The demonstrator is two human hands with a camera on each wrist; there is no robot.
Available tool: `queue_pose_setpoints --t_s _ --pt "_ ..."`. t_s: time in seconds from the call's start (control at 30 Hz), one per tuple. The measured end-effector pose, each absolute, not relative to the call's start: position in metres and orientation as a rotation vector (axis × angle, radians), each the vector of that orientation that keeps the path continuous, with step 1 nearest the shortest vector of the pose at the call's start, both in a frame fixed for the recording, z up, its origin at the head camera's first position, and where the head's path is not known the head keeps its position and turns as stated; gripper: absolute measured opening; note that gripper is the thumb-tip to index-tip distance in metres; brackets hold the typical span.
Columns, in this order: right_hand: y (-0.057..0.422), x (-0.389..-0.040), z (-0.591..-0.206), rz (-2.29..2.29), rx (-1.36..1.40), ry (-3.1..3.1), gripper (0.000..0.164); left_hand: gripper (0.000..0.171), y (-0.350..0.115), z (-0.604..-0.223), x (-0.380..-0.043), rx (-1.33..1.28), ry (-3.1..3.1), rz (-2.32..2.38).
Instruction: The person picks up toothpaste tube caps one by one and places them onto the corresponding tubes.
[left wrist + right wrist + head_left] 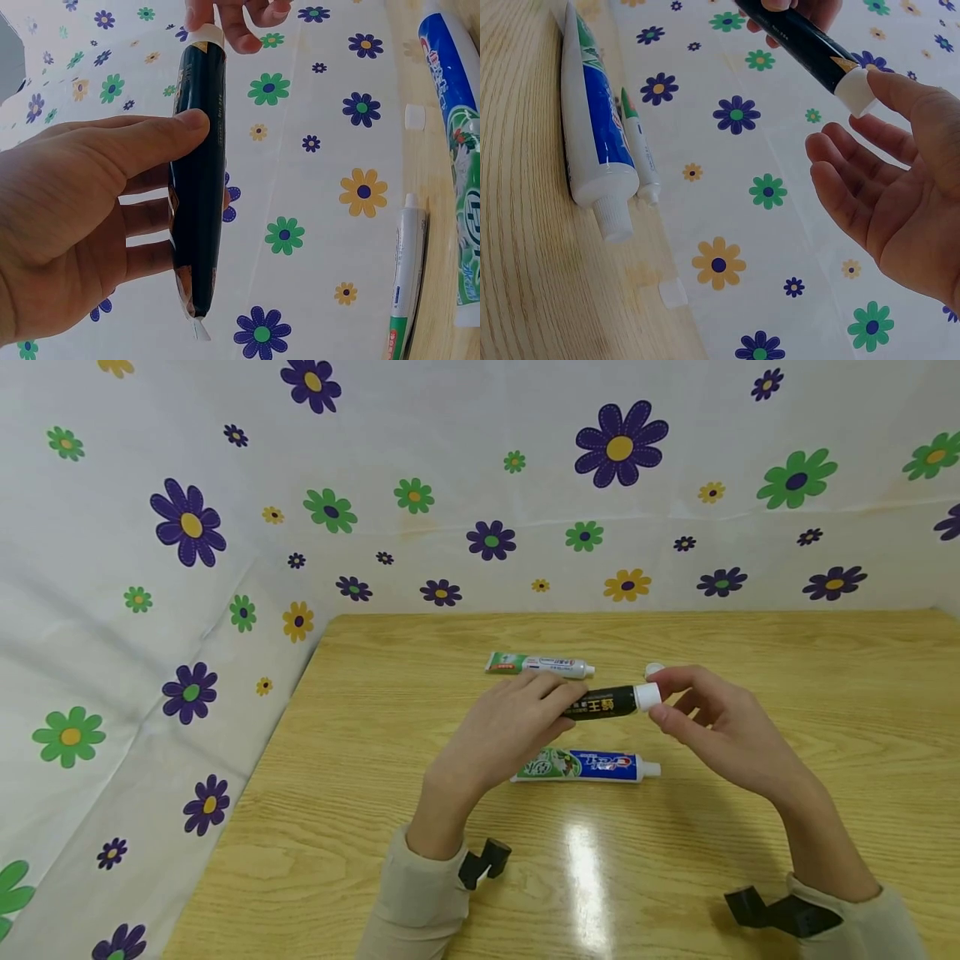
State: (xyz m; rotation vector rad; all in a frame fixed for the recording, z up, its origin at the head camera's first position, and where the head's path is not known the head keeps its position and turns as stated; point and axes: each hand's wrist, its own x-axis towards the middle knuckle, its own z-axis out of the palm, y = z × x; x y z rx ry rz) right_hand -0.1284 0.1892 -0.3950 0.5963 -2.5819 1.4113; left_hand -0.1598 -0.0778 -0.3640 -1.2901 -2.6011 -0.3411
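A black toothpaste tube [604, 702] with gold lettering and a white cap [647, 697] is held up above the table. My left hand [504, 723] grips its body, the thumb lying across the dark side in the left wrist view, where the crimped tail hangs free below. At the other end my right hand [911, 180] pinches the white cap between thumb and index finger, with the other fingers loosely bent and off the tube. The cap sits on the tube's end; whether it is loose I cannot tell.
A blue, green and white toothpaste tube [600, 766] lies on the wooden table [322, 827] nearer me. Farther back lie a smaller green and white tube [540, 665] and a separate white cap [415, 116]. A flower-patterned cloth [450, 435] stands behind and at the left.
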Motion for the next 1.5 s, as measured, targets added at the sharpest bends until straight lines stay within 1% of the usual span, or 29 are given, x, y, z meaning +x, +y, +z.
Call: queue_pose_setpoints --t_s 0.6,0.9,1.0,1.17,1.37,1.5 --pt "0.1877 -0.1272 -0.3921 1.444 0.540 -2.578 0.029 0.036 -0.0717 -0.3616 -0.1556 -1.304 -2.627 -0.241" --pt "0.1888 -0.1274 -0.3929 1.449 0.546 -2.561 0.016 0.037 -0.0693 -0.3624 -0.1550 -1.304 -2.638 -0.200" --pt "0.1891 -0.1275 -0.3931 1.451 0.546 -2.560 0.015 0.037 -0.0696 -0.3631 -0.1555 -1.307 -2.633 -0.225" --pt "0.1900 -0.1272 -0.3929 1.435 0.552 -2.577 0.017 0.037 -0.0710 -0.3644 -0.1572 -1.306 -2.614 -0.281" --pt "0.1932 -0.1274 -0.3937 1.361 0.622 -2.604 0.031 0.038 -0.0723 -0.3646 -0.1592 -1.306 -2.603 -0.320" --pt "0.1955 -0.1279 -0.3949 1.337 0.660 -2.626 0.034 0.039 -0.0733 -0.3652 -0.1597 -1.299 -2.601 -0.314"
